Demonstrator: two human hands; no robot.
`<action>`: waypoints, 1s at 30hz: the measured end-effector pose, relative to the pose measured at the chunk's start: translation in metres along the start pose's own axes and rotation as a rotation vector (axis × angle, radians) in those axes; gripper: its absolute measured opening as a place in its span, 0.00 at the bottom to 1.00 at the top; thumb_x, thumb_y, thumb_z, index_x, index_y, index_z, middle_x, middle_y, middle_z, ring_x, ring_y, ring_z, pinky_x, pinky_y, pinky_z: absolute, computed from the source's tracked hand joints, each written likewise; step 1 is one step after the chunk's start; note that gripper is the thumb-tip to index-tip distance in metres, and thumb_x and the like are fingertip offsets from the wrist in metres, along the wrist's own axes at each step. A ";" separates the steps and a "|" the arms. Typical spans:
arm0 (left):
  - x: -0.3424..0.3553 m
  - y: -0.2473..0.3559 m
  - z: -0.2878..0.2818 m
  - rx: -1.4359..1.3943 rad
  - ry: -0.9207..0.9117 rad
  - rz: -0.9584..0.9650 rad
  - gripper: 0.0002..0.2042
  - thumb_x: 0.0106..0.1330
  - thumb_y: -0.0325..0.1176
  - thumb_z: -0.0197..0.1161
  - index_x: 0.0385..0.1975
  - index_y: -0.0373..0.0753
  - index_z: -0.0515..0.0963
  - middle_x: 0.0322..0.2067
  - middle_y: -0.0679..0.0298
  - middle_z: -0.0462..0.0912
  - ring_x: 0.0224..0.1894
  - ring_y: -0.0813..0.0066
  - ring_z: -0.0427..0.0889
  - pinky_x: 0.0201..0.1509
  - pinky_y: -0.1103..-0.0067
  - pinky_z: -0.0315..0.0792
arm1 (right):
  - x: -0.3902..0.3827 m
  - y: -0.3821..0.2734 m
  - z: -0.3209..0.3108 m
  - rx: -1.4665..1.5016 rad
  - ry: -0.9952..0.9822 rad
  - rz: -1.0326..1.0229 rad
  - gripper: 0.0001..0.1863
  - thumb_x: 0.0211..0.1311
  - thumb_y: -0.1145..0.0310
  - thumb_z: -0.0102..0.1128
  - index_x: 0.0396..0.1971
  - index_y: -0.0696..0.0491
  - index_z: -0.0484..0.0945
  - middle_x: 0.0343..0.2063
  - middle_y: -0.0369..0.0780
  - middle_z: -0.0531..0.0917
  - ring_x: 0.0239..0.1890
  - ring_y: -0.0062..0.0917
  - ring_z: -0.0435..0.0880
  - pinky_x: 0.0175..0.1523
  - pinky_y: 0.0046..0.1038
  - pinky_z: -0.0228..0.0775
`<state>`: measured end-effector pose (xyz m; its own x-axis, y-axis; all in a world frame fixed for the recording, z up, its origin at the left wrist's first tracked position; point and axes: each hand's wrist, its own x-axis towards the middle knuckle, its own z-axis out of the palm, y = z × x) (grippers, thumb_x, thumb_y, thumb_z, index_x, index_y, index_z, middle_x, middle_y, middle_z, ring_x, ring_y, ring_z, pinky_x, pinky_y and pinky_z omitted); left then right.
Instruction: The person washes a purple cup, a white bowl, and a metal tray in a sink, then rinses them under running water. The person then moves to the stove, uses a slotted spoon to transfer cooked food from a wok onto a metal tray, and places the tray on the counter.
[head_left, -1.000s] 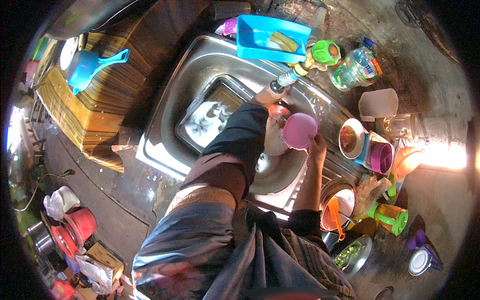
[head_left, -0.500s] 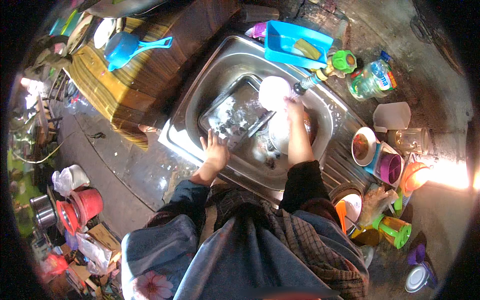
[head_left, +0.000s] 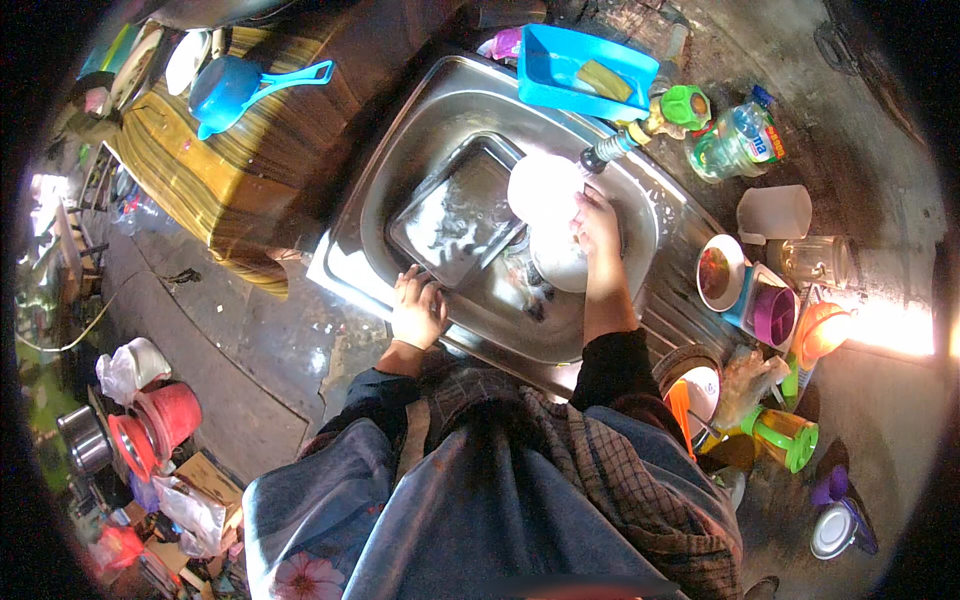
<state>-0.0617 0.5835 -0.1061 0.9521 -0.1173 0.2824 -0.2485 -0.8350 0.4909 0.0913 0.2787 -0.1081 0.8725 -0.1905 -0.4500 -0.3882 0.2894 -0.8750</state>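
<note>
My right hand grips a round pale dish, washed out by bright light, below the tap in the steel sink. Beneath that dish is a larger pale, rounded item, partly hidden. My left hand rests at the sink's near-left edge, its fingers apart and slightly bent, with nothing visibly held. A dark-rimmed rectangular tray with white reflections or suds lies in the basin to the left of the dish.
A blue basin sits behind the sink; a plastic bottle stands right of it. Bowls and containers crowd the right side. A blue dipper lies on the striped surface. Red buckets are lower left.
Since a second ago, my left arm has withdrawn from the tap to the near-left edge. My right hand has moved the dish up and left, toward the tap.
</note>
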 end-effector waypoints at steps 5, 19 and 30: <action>-0.001 0.000 0.001 -0.021 -0.007 -0.006 0.10 0.47 0.28 0.57 0.32 0.38 0.74 0.41 0.56 0.72 0.53 0.52 0.64 0.57 0.61 0.58 | -0.016 0.009 -0.020 0.105 0.006 0.031 0.13 0.58 0.70 0.50 0.43 0.56 0.70 0.32 0.36 0.79 0.28 0.23 0.78 0.31 0.25 0.69; -0.001 -0.001 0.003 -0.007 0.014 -0.002 0.10 0.47 0.26 0.58 0.31 0.37 0.72 0.37 0.56 0.73 0.48 0.52 0.68 0.52 0.64 0.63 | 0.001 -0.010 0.003 -0.600 0.076 -0.305 0.10 0.56 0.76 0.48 0.38 0.49 0.71 0.25 0.35 0.74 0.17 0.20 0.72 0.17 0.22 0.65; 0.000 -0.001 0.002 -0.023 0.018 -0.027 0.09 0.47 0.26 0.58 0.30 0.37 0.73 0.36 0.56 0.74 0.47 0.55 0.70 0.49 0.67 0.66 | -0.003 0.017 -0.007 -0.263 -0.011 -0.276 0.10 0.50 0.83 0.43 0.23 0.52 0.71 0.21 0.30 0.71 0.27 0.11 0.70 0.30 0.15 0.60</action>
<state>-0.0611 0.5837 -0.1082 0.9553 -0.0849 0.2833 -0.2268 -0.8250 0.5177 0.0807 0.2777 -0.1227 0.9575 -0.2166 -0.1906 -0.2001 -0.0226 -0.9795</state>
